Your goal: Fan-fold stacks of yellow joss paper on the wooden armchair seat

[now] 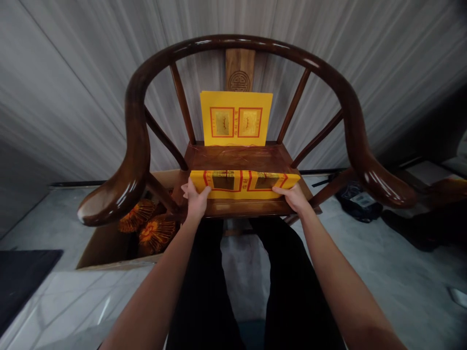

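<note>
Steadying, apparently: left hand (197, 199) and right hand (295, 196) grip nearer yellow papers (244, 187) at opposite ends; next move likely calls for even pressure.

A box (102, 247) holds orange rosettes (156, 233); right, perhaps a black bag (356, 204).

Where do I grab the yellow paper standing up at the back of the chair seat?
Probably pinch the yellow paper by both side edges, coming from left and right: it stands upright and is wider than the wooden slat behind it.
</note>
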The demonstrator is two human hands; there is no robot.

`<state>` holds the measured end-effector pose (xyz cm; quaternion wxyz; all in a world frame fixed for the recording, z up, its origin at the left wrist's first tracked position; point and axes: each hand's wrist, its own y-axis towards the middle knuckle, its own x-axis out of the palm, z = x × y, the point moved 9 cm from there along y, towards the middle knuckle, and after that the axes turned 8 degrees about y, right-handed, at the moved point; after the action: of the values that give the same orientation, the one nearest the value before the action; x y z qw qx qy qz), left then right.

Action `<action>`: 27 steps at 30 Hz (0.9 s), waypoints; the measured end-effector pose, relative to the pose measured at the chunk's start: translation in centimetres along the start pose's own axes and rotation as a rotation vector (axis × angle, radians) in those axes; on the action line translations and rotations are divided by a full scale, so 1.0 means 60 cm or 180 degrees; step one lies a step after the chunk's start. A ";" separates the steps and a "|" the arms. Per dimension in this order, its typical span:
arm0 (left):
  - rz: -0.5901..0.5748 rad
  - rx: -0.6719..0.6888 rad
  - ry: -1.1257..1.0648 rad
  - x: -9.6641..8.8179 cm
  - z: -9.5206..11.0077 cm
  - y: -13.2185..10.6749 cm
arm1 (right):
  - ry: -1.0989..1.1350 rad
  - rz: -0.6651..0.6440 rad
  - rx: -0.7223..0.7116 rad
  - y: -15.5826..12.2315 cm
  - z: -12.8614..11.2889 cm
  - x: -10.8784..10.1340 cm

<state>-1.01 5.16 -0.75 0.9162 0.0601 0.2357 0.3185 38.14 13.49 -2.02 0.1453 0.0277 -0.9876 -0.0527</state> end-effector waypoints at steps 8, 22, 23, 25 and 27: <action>0.0035 -0.0104 -0.0024 -0.002 0.003 -0.003 | -0.0164 0.0174 -0.0121 0.003 0.008 -0.008; 0.0276 -0.0119 -0.0151 -0.023 0.006 0.012 | -0.0567 0.0902 -0.0568 -0.031 -0.020 -0.024; 0.0350 -0.0165 -0.0213 -0.031 0.005 0.010 | -0.0577 0.1060 -0.0645 -0.052 -0.024 -0.026; 0.0398 -0.0313 -0.0349 -0.035 0.005 -0.010 | -0.0598 0.1351 -0.0781 -0.111 -0.032 -0.022; 0.0211 -0.0494 -0.0509 -0.020 0.014 -0.065 | -0.0635 0.1566 -0.0898 -0.185 -0.037 -0.006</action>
<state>0.70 1.39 -0.58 0.9229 0.0219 0.1345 0.3601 39.56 2.26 -1.24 0.0583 -0.2382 -0.9570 -0.1552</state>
